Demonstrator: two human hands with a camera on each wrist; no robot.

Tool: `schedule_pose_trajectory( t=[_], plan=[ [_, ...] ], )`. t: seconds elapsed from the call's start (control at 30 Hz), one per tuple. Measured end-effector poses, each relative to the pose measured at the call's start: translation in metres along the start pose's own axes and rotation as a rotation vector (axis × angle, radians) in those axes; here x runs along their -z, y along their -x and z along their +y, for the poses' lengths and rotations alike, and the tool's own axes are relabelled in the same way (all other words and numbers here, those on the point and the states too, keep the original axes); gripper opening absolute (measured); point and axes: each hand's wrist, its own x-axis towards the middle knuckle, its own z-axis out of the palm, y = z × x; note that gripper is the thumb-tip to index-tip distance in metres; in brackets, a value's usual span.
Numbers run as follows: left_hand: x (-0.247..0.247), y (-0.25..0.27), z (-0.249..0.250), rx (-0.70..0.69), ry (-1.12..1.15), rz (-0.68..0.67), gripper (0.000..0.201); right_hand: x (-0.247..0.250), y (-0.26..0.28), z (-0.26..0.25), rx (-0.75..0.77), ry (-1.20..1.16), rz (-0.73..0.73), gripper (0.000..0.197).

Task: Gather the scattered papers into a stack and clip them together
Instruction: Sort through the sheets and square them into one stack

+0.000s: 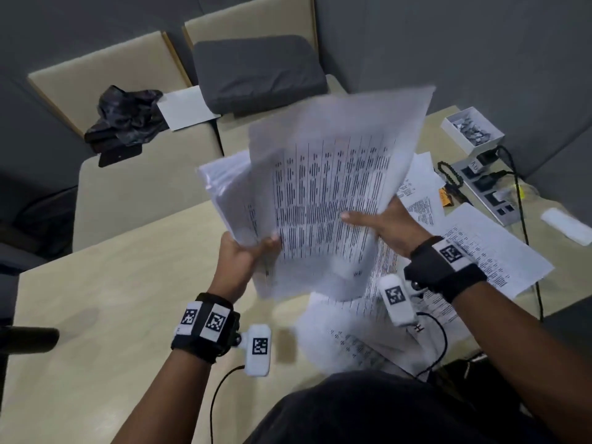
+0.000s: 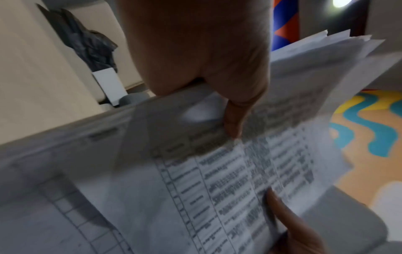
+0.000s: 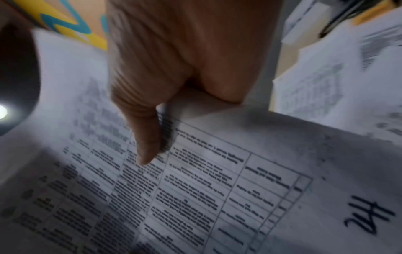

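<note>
Papers (image 1: 490, 251) litter beige table (image 1: 105, 283) before grey-walled bench seating (image 1: 134, 174).

Grey padded walls (image 1: 480, 43) are enclosing the corner. Beige bench seating (image 1: 128, 187) is running behind the pale worktop (image 1: 96, 299), carrying a dark grey cushion (image 1: 256, 72). A floor with yellow and teal waves (image 2: 369, 123) is showing below.

Office or study room, beige desks (image 1: 105, 296), printed papers (image 1: 499, 251), power strip (image 1: 490, 187)
</note>
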Motion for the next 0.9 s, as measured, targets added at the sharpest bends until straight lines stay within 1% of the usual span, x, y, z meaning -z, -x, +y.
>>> schedule_pose_trajectory(
  t=[0.07,0.1,0.17,0.27,0.33,0.4,0.47,0.53,0.57,0.6,0.63,0.7,0.73,0.8,0.83,0.87,0.9],
  plan=[
    [-0.006,-0.004,0.015,-0.068,0.052,-0.002,0.026,-0.005,0.002,-0.017,0.086,0.055,0.077,0.071],
    [-0.009,-0.006,0.019,-0.096,0.075,-0.021,0.031,-0.007,0.002,-0.02,0.114,0.088,0.109,0.074],
    [-0.013,-0.007,0.016,-0.098,0.08,-0.039,0.038,-0.007,0.004,-0.018,0.149,0.098,0.13,0.065],
    [-0.014,-0.007,0.002,-0.055,0.016,-0.008,0.042,-0.007,0.009,-0.002,0.128,0.104,0.112,0.05],
    [-0.016,-0.003,-0.005,-0.073,-0.073,-0.031,0.045,-0.006,0.01,0.016,0.093,0.086,0.107,0.045],
    [-0.019,0.002,-0.01,-0.106,-0.138,-0.067,0.044,-0.005,0.011,0.03,0.049,0.086,0.115,0.044],
    [-0.02,0.001,-0.015,-0.094,-0.148,-0.047,0.048,-0.005,0.011,0.042,0.011,0.097,0.1,0.05],
    [-0.018,-0.004,-0.022,-0.072,-0.159,-0.037,0.048,-0.006,0.006,0.055,-0.019,0.073,0.095,0.069],
    [-0.017,-0.006,-0.025,-0.071,-0.18,-0.041,0.047,-0.008,0.004,0.062,-0.032,0.057,0.104,0.076],
    [-0.018,-0.007,-0.027,-0.065,-0.207,-0.04,0.047,-0.01,0.001,0.068,-0.046,0.041,0.112,0.077],
    [-0.02,-0.006,-0.028,-0.062,-0.224,-0.035,0.044,-0.012,-0.001,0.073,-0.05,0.035,0.121,0.073],
    [-0.022,-0.009,-0.032,-0.095,-0.261,0.004,0.036,-0.013,-0.004,0.076,-0.034,0.051,0.125,0.052],
    [-0.021,-0.014,-0.033,-0.119,-0.296,0.032,0.028,-0.012,-0.007,0.076,-0.03,0.072,0.118,0.043],
    [-0.014,-0.023,-0.039,-0.13,-0.375,0.084,0.013,-0.002,-0.011,0.079,-0.03,0.141,0.103,0.036],
    [-0.007,-0.028,-0.043,-0.142,-0.43,0.113,0.021,0.006,-0.013,0.083,-0.031,0.187,0.122,0.037],
    [0.001,-0.032,-0.046,-0.148,-0.496,0.131,0.031,0.015,-0.015,0.09,-0.035,0.237,0.175,0.039],
    [0.008,-0.036,-0.048,-0.155,-0.533,0.14,0.035,0.027,-0.017,0.098,-0.063,0.288,0.265,0.041]
  ],
)
